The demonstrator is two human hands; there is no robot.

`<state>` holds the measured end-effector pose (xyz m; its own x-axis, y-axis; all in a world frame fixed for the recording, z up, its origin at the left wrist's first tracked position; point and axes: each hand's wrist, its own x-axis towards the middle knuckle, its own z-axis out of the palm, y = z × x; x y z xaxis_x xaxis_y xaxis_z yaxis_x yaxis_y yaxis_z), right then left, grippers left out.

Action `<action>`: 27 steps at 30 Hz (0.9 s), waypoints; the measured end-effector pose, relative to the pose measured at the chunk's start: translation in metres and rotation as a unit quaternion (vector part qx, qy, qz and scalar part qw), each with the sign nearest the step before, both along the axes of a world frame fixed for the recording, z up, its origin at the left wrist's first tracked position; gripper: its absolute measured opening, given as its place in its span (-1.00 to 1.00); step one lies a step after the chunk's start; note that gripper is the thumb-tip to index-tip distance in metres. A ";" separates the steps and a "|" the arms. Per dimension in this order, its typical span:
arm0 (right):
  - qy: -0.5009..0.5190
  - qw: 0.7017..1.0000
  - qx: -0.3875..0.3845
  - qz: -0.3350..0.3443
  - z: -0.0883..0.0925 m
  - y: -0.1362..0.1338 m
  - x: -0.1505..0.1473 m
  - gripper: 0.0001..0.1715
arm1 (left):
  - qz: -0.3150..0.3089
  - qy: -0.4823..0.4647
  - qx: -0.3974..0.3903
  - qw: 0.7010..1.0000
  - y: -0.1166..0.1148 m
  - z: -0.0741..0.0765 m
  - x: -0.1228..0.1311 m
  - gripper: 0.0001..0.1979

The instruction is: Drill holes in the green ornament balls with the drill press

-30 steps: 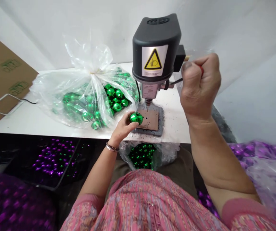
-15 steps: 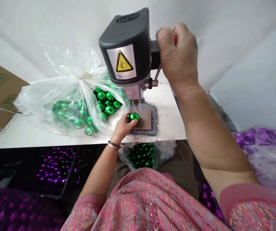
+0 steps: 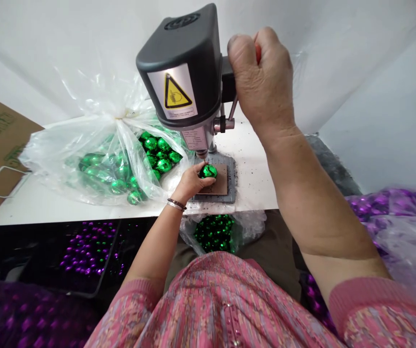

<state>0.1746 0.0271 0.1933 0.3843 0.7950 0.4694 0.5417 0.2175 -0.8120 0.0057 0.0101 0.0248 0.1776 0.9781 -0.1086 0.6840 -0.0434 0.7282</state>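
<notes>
A small drill press (image 3: 181, 67) with a dark grey housing and a yellow warning label stands in front of me. My right hand (image 3: 264, 77) is closed around its handle, and a bit of red shows between the fingers. Under the drill bit (image 3: 204, 161), my left hand (image 3: 191, 182) grips a shiny green faceted ball (image 3: 208, 171) between thumb and fingers. The ball is over a brown board (image 3: 219, 182) on the grey machine base (image 3: 230, 189). The bit's tip is at the top of the ball; whether it has entered cannot be made out.
Left of the press lies a clear plastic bag (image 3: 75, 159) of green balls (image 3: 163, 165). Another bag (image 3: 213, 234) of green balls sits below the table edge. A cardboard box (image 3: 1, 140) is at far left. Purple balls (image 3: 84, 249) lie lower left, with bagged ones (image 3: 396, 205) at right.
My left hand has moved the green ball slightly right and up, directly beneath the drill bit. My right hand stays on the handle. The view has shifted slightly.
</notes>
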 end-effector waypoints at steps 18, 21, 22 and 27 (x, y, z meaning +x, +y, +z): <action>-0.258 0.932 0.239 0.091 -0.078 -0.069 0.017 -0.84 | -0.007 -0.034 0.008 0.999 -0.003 -0.010 -0.003 -0.26; -0.276 0.922 0.256 0.092 -0.090 -0.068 0.017 -0.82 | -0.015 -0.031 0.012 0.999 -0.002 -0.011 -0.003 -0.28; -0.274 0.921 0.264 0.086 -0.093 -0.068 0.017 -0.83 | -0.015 -0.032 0.012 0.999 -0.002 -0.011 -0.003 -0.27; -0.268 0.920 0.281 0.056 -0.101 -0.067 0.012 -0.83 | -0.008 -0.048 0.002 0.999 -0.004 -0.011 -0.004 -0.23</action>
